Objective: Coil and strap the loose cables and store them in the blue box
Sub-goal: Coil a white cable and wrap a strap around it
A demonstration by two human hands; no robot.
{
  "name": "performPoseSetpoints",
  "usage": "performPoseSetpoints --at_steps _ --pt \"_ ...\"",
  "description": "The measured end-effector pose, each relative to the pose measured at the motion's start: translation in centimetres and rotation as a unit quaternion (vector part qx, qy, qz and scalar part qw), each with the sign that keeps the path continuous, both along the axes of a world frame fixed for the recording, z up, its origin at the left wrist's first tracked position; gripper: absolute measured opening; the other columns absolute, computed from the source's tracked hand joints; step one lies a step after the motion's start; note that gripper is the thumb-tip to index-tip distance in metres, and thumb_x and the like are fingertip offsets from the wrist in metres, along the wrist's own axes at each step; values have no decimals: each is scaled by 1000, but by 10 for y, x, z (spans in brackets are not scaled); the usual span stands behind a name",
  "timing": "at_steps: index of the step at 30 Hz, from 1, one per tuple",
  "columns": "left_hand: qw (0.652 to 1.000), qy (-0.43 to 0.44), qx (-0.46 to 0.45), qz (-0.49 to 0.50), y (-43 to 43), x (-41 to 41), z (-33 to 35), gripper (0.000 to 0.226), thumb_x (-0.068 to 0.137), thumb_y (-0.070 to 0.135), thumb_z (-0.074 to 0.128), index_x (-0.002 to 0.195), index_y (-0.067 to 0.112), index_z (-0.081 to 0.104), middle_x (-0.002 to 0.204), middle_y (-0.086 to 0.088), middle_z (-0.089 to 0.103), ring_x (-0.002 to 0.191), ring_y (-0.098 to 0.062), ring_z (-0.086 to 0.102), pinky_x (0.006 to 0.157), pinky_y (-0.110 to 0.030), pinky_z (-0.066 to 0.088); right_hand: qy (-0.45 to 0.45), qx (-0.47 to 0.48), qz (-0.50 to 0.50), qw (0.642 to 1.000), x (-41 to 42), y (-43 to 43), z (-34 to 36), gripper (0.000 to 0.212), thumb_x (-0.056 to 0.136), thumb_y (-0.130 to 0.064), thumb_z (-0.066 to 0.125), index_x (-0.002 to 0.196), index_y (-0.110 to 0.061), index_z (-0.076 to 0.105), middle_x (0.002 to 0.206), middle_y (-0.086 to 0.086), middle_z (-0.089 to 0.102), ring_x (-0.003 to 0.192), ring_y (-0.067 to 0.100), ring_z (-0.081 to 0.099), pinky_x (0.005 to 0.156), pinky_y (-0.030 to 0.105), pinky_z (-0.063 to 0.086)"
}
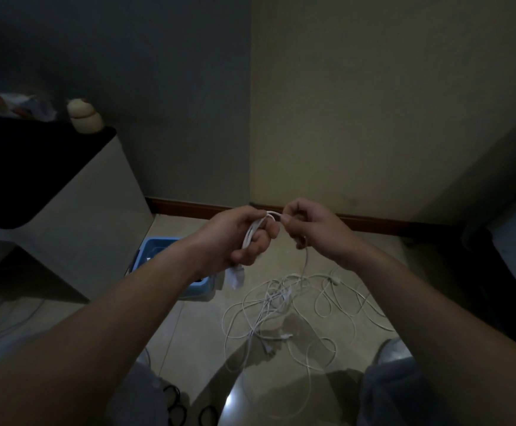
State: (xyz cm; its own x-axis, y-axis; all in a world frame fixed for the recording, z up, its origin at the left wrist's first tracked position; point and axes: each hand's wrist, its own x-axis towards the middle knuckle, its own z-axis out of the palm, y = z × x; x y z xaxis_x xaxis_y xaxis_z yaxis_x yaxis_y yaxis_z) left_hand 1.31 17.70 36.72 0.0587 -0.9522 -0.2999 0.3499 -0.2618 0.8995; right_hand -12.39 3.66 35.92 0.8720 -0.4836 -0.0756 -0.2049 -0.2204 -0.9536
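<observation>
Nearest, at the bottom edge, two grey-trousered knees [392, 382] and between them a few black loops [175, 405] on the floor, too dim to identify. Reaching forward from both lower corners, two bare forearms, meeting above pale glossy floor tiles [195, 327]. At the end of the left one, the left hand [238, 238], fingers curled round a small bundle of white cable [252, 233] gathered into short loops, with a white end piece [235, 276] dangling just below the fist. Close beside it, almost touching, the right hand [312, 229], thumb and forefinger pinching the same cable where it arches out of the left fist, the other fingers curled in. From under the right hand, one thin strand dropping to the floor. Down there, beyond the knees, a loose tangle of white cables [278, 299] sprawled over the tiles, loops overlapping, uncoiled. To the left of the tangle, partly hidden behind the left forearm, the blue box [155, 250], standing on the floor against a white cabinet [90, 210] with a dark top. On that top, near the back corner, a cream rounded figure [84, 116]. Farthest back, a brown skirting board [373, 224] along the foot of two walls meeting in a corner.
</observation>
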Motion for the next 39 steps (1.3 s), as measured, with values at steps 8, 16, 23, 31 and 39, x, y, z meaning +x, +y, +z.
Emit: performPoseSetpoints --at_steps 8,16,23,31,39 --pt "981 182 -65 28 6 4 17 41 105 29 27 83 9 57 56 0 46 40 -8 38 44 -17 33 70 101 47 991 -2 15 -11 13 101 -5 45 93 -15 49 71 7 56 66 20 56 62 28 48" --pt "951 215 -82 205 6 12 20 36 106 33 36 99 9 63 83 -4 68 71 -14 68 65 -22 56 153 61 117 979 -3 21 -21 16 107 -22 40 98 -16 51 72 5 58 58 17 55 59 29 46" --pt "942 146 -88 291 3 20 17 41 110 32 25 119 5 55 110 -14 74 100 -22 73 87 -30 55 112 -67 136 982 2 37 -17 22 102 -14 43 99 -22 62 66 -3 63 51 13 49 50 26 42" --pt "962 -154 -45 223 -3 1 -1 42 111 24 26 120 -3 56 109 -14 73 102 -21 72 88 -29 57 75 -99 150 981 3 38 3 26 96 -9 49 97 -8 74 62 -4 66 51 6 50 54 23 41" --pt "966 -250 -6 63 -1 -7 -9 51 110 28 28 99 -3 67 78 -16 74 56 -22 65 56 -28 47 -18 -107 74 991 -6 21 12 16 94 -4 61 92 -9 76 67 1 66 58 11 54 57 26 43"
